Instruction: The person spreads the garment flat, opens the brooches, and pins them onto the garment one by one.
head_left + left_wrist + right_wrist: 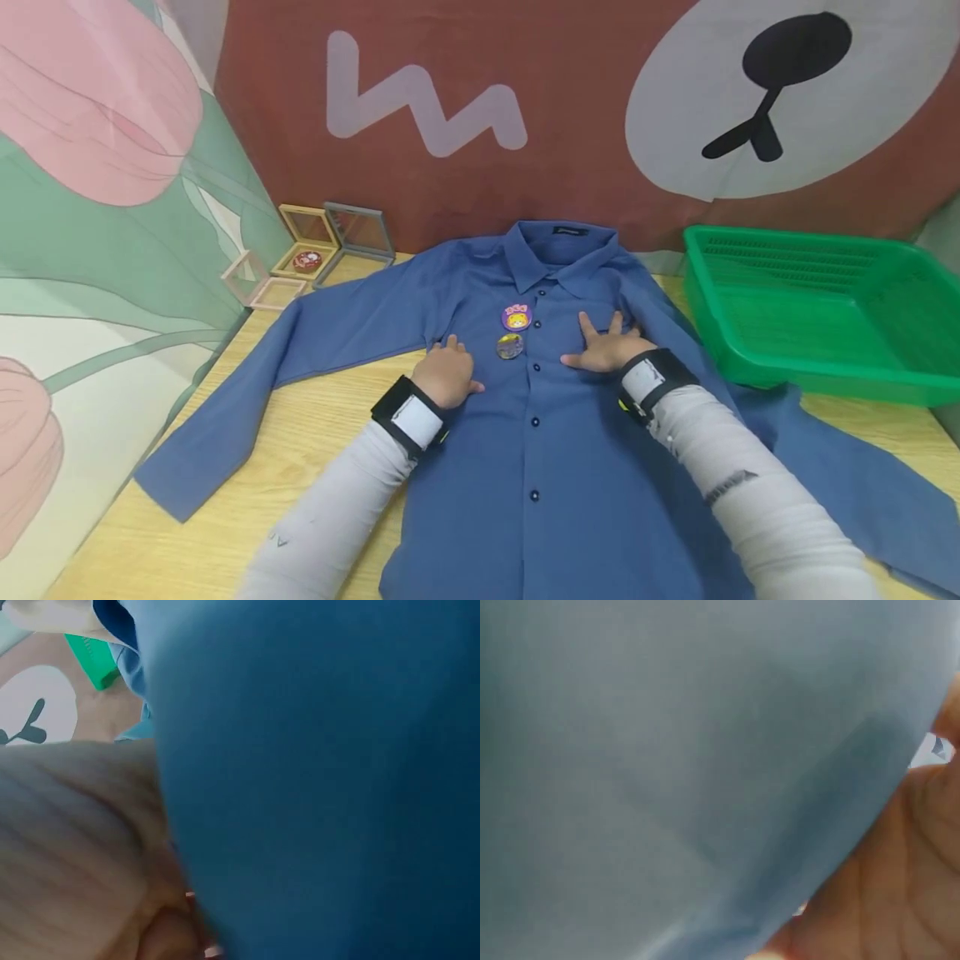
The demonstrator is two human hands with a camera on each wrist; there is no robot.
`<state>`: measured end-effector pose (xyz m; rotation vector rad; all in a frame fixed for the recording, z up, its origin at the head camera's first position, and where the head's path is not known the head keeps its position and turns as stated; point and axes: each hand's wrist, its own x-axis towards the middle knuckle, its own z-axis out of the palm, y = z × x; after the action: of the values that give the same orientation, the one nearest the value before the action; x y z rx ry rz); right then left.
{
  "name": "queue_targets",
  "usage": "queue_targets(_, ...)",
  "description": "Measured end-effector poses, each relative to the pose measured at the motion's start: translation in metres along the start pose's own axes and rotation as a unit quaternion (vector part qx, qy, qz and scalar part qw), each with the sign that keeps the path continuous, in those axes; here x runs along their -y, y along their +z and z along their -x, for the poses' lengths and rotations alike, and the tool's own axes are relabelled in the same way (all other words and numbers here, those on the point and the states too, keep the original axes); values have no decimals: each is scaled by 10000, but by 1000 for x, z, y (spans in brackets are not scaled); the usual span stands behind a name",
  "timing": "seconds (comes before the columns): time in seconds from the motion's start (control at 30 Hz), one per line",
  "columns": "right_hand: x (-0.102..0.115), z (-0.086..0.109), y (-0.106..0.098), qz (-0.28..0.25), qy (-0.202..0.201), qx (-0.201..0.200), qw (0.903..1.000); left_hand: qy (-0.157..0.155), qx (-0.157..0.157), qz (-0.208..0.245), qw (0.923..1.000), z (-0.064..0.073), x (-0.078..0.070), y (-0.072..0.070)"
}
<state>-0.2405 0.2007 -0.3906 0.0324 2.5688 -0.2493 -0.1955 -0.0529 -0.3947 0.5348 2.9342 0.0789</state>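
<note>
A blue long-sleeved button-up shirt (577,467) lies front up on the wooden table, collar at the back. My left hand (445,373) rests on the shirt's left edge just below the armpit, back of the hand up, thumb out to the right. With fingers spread, my right hand (609,346) touches the shirt front by the chest pocket. Between the hands, beside the button placket, are a purple round badge (516,317) with a yellow animal face and a second round badge (510,346), yellow and grey. Blue cloth (300,780) fills most of the left wrist view.
A green plastic basket (825,379) stands at the back right, beside the shirt's sleeve. Back left are a yellow frame case (330,258) holding a red round badge (307,261), a grey frame case (362,231) and a pale pink one (277,293). A printed backdrop (570,183) rises behind.
</note>
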Motion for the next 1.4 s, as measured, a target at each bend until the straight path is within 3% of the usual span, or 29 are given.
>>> queue_targets(0.2,-3,0,-1,-21,54,-64,10000,-19,-28,-41,10000,8,7,2)
queue_targets(0.57,-8,-2,2,-55,-153,-130,9998,-116,59,-73,9999,-1,9,-2)
queue_targets(0.8,-14,-1,1,-67,-209,-146,9997,9,-76,23,10000,-4,11,1)
queue_targets(0.97,-21,7,1,-218,-647,-182,9975,242,-367,160,9989,-4,18,3)
queue_targets(1.13,-26,16,6,-239,-992,-87,9947,592,-662,620,9941,4,30,-3)
queue_targets(1.4,-26,22,8,41,-834,-124,9964,254,-1317,1090,9849,10,53,-28)
